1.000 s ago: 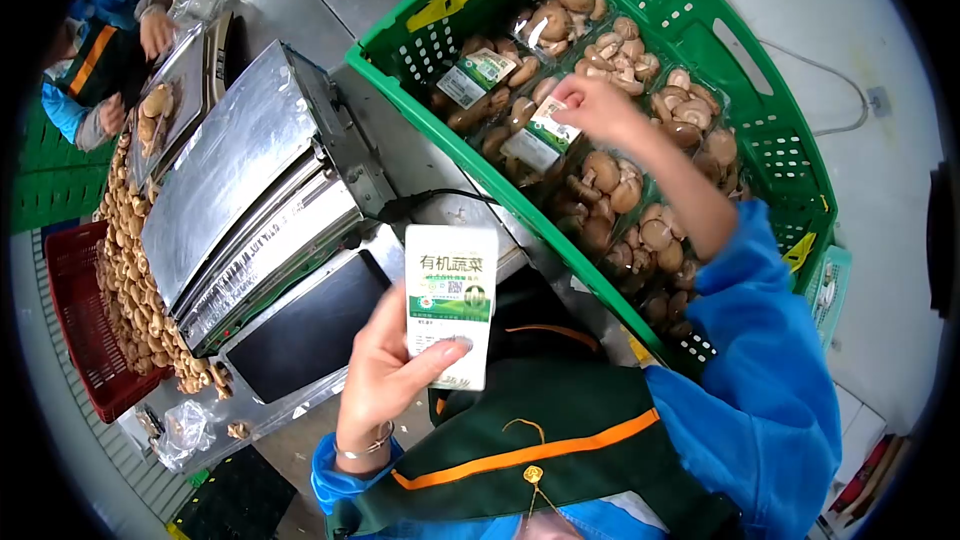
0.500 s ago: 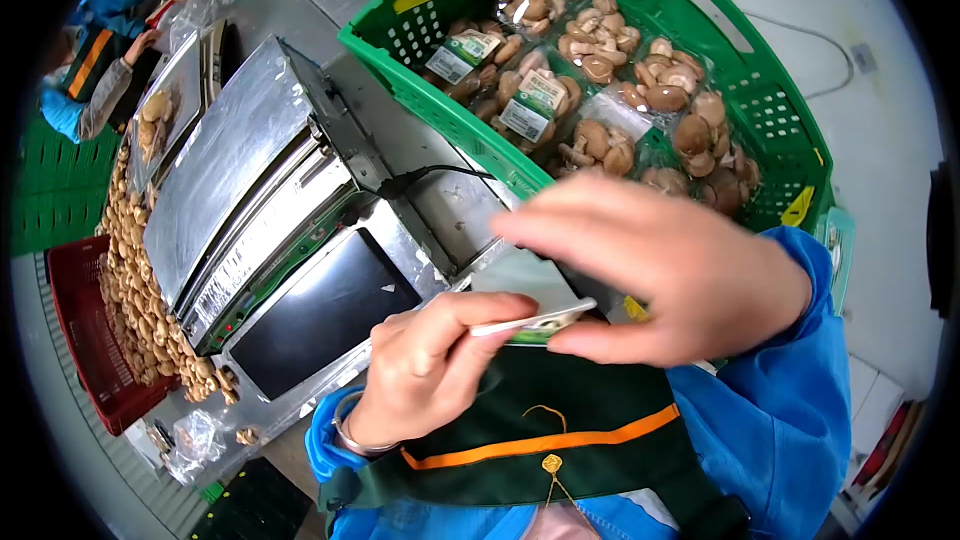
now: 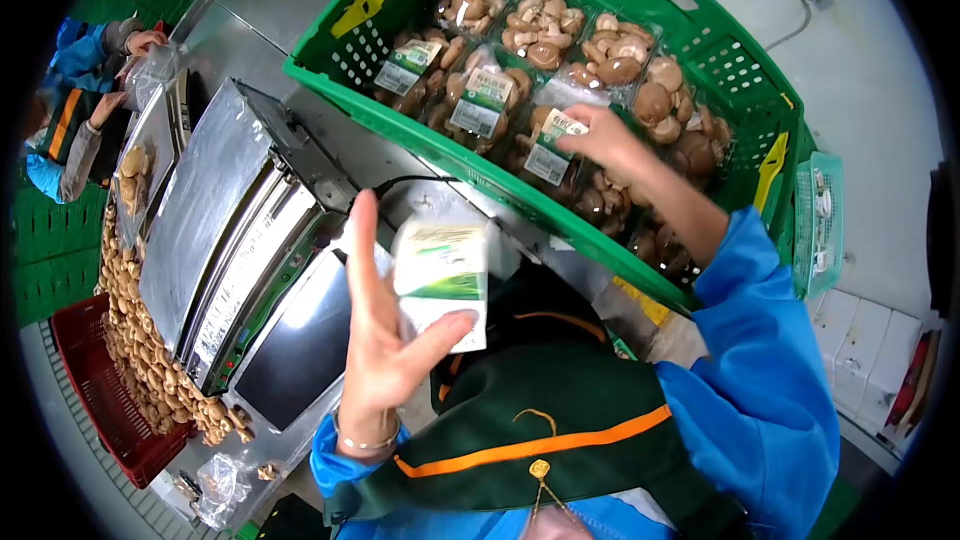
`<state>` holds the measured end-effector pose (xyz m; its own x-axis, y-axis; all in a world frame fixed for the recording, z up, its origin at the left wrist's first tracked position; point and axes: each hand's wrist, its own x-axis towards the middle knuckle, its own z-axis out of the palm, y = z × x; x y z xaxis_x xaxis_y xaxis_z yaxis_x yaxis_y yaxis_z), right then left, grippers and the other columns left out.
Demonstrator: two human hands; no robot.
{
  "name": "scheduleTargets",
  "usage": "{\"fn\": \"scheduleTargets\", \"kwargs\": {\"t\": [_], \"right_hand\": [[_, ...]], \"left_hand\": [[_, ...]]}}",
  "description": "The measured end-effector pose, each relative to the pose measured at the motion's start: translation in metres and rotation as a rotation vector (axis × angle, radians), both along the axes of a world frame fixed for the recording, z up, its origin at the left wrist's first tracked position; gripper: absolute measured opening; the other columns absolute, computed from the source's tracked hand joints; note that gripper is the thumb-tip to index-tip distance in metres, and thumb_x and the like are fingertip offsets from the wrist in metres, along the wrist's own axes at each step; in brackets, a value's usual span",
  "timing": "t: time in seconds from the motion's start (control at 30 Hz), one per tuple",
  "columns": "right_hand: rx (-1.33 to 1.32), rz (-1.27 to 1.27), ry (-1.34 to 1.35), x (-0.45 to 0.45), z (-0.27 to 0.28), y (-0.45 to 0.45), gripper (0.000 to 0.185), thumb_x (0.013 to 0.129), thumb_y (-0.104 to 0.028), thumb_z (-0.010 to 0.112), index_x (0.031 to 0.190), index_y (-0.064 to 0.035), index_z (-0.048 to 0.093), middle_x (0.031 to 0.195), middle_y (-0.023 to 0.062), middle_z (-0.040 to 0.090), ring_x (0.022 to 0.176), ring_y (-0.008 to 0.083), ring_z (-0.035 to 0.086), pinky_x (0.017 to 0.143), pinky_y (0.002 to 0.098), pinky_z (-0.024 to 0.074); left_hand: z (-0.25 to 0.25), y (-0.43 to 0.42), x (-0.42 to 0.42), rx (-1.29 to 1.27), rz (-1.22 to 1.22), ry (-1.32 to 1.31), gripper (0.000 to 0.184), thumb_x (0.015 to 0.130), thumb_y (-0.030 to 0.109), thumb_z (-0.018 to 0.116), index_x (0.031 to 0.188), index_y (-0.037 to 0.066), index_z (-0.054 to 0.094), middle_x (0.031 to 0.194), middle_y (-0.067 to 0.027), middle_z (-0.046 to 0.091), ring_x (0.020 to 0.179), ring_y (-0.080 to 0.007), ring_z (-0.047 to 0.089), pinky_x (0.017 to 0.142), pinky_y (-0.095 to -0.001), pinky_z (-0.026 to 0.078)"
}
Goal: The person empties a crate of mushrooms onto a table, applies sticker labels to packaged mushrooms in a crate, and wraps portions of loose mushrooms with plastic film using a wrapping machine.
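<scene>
Well, the fingers of my left hand (image 3: 383, 345) are gripping a stack of labels (image 3: 440, 295), white and green and a little blurred, with the thumb pressed over its lower part and one finger stretched straight up beside it. My right hand (image 3: 605, 135) reaches over the green crate (image 3: 718, 35), its bent fingers touching the upper corner of a label (image 3: 548, 162) that lies tilted on a pack of mushrooms; whether they pinch that corner or only press it, I cannot tell. Two neighbouring packs (image 3: 437, 118) bear labels too, and more packs lie behind them. To my left, a metal machine (image 3: 215, 210) with a dark panel (image 3: 295, 350) stands on the tabletop, near loose mushrooms (image 3: 135, 340) and a red crate (image 3: 85, 370). Beyond, another person (image 3: 75, 115) has a hand at a clear bag (image 3: 152, 75).
</scene>
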<state>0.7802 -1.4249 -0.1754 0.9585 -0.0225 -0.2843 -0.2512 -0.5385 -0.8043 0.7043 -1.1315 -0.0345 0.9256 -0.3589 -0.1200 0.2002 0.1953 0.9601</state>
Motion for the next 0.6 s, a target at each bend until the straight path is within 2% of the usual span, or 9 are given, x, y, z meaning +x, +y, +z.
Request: {"fn": "scheduleTargets", "kwargs": {"t": [0.07, 0.13, 0.23, 0.3, 0.37, 0.4, 0.47, 0.53, 0.6], "right_hand": [[-0.451, -0.011, -0.252, -0.012, 0.007, 0.002, 0.073, 0.063, -0.019, 0.074, 0.124, -0.0072, 0.037, 0.108, 0.017, 0.047, 0.096, 0.031, 0.052, 0.08, 0.0386, 0.0431], [-0.517, 0.181, -0.385, -0.015, 0.018, -0.001, 0.074, 0.065, -0.025, 0.073, 0.126, -0.0072, 0.035, 0.111, 0.0179, 0.043, 0.1, 0.0335, 0.049, 0.082, 0.0397, 0.0427], [-0.649, 0.271, -0.097, -0.016, 0.02, 0.008, 0.071, 0.07, -0.028, 0.069, 0.127, -0.0045, 0.033, 0.113, 0.0195, 0.042, 0.101, 0.0334, 0.048, 0.082, 0.0381, 0.0433], [-0.46, 0.093, -0.235, -0.006, 0.058, 0.01, 0.066, 0.074, -0.032, 0.065, 0.125, -0.001, 0.036, 0.113, 0.019, 0.045, 0.098, 0.0296, 0.052, 0.081, 0.0346, 0.0444], [0.267, 0.128, -0.078, -0.02, 0.153, 0.029, 0.055, 0.074, -0.031, 0.067, 0.115, 0.0021, 0.048, 0.1, 0.0136, 0.056, 0.092, 0.0192, 0.054, 0.079, 0.0289, 0.044], [0.537, 0.235, 0.151, -0.038, 0.194, 0.037, 0.052, 0.071, -0.012, 0.068, 0.117, -0.0003, 0.047, 0.1, 0.0082, 0.055, 0.086, 0.0119, 0.053, 0.074, 0.0243, 0.0443], [0.289, 0.552, -0.245, -0.064, 0.204, 0.046, 0.038, 0.069, -0.006, 0.068, 0.105, -0.0017, 0.055, 0.092, 0.0072, 0.059, 0.076, 0.0119, 0.056, 0.066, 0.0243, 0.0444], [0.145, 0.582, -0.318, -0.078, 0.209, 0.049, 0.021, 0.069, -0.005, 0.067, 0.09, -0.0019, 0.062, 0.079, 0.0062, 0.062, 0.067, 0.0133, 0.058, 0.06, 0.0245, 0.044], [0.124, 0.177, -0.23, -0.063, 0.215, 0.009, 0.007, 0.075, -0.007, 0.061, 0.081, -0.0029, 0.061, 0.074, 0.0024, 0.061, 0.068, 0.0092, 0.057, 0.061, 0.0223, 0.0453]], "left_hand": [[0.008, 0.01, -0.011, 0.171, 0.009, 0.006, 0.074, 0.072, 0.004, 0.063, 0.132, -0.004, 0.022, 0.12, -0.0168, 0.046, 0.107, -0.0224, 0.048, 0.091, -0.0297, 0.036], [-0.003, 0.031, -0.015, 0.173, -0.186, -0.078, 0.064, 0.077, 0.006, 0.059, 0.13, -0.004, 0.026, 0.105, -0.0157, 0.056, 0.101, -0.0212, 0.052, 0.09, -0.0273, 0.036], [0.018, -0.002, -0.017, 0.007, -0.025, 0.123, 0.031, 0.083, 0.0, 0.052, 0.112, -0.006, 0.048, 0.096, -0.0139, 0.06, 0.092, -0.014, 0.055, 0.085, -0.0247, 0.039], [0.029, -0.02, -0.017, 0.069, 0.126, 0.133, 0.013, 0.084, 0.0, 0.052, 0.092, -0.006, 0.058, 0.09, -0.0123, 0.062, 0.082, -0.009, 0.056, 0.073, -0.0215, 0.044], [0.028, -0.018, -0.013, 0.27, -0.014, -0.161, 0.012, 0.083, 0.003, 0.054, 0.091, -0.006, 0.058, 0.084, -0.0103, 0.063, 0.075, -0.0091, 0.057, 0.067, -0.0206, 0.045], [0.027, -0.017, -0.013, 0.368, -0.094, -0.31, 0.012, 0.083, 0.005, 0.055, 0.09, -0.005, 0.058, 0.081, -0.0093, 0.063, 0.072, -0.0091, 0.058, 0.064, -0.0201, 0.045], [0.03, -0.031, -0.009, 0.349, -0.147, -0.425, 0.016, 0.085, 0.01, 0.054, 0.077, -0.002, 0.06, 0.066, -0.0069, 0.062, 0.056, -0.0075, 0.055, 0.052, -0.02, 0.043], [0.027, -0.039, -0.003, 0.33, -0.436, -0.331, 0.022, 0.085, 0.013, 0.054, 0.068, -0.001, 0.059, 0.06, -0.0065, 0.06, 0.051, -0.0072, 0.053, 0.048, -0.0215, 0.041], [0.0, -0.034, -0.014, 0.403, -0.692, 0.027, 0.027, 0.084, 0.017, 0.057, 0.064, -0.001, 0.06, 0.059, -0.0049, 0.059, 0.053, -0.0066, 0.053, 0.048, -0.0215, 0.04]]}}
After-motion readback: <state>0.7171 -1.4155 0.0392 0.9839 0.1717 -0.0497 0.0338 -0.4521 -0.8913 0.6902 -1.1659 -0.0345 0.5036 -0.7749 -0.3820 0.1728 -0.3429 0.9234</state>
